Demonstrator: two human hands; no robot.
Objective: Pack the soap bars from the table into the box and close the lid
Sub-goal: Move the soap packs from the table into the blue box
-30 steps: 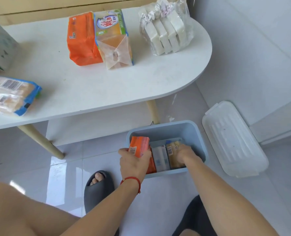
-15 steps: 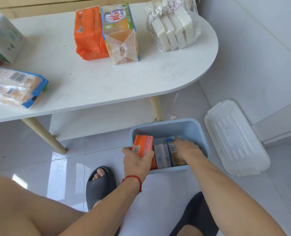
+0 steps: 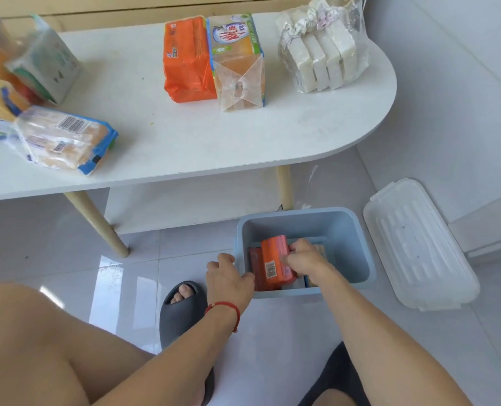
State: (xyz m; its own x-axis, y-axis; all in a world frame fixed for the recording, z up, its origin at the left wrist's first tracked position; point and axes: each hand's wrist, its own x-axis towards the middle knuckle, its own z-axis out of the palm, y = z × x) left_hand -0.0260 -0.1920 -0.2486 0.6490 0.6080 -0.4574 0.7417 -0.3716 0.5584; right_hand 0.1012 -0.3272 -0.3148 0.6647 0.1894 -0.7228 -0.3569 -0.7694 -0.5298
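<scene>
A blue-grey box [image 3: 351, 247] stands open on the floor below the white table [image 3: 202, 142]. My right hand [image 3: 304, 259] is shut on an orange soap pack [image 3: 275, 262], tilted inside the box over other packs. My left hand [image 3: 228, 278] rests on the box's left rim, thumb on the near-left corner. The clear lid [image 3: 419, 244] lies on the floor to the right. On the table sit an orange soap pack [image 3: 186, 60], a clear-wrapped yellow soap [image 3: 237, 63], a bag of white soap bars [image 3: 322, 51] and a blue-edged soap pack [image 3: 64, 140].
More soap packs [image 3: 38, 63] crowd the table's left end. Wooden table legs [image 3: 97, 224] stand left of and behind the box. A dark slipper with my foot [image 3: 181, 309] is by the box's left side. A wall runs along the right.
The orange pack passed from my left hand to my right hand and moved deeper into the box. My left hand shifted onto the box's rim. The view tilted up.
</scene>
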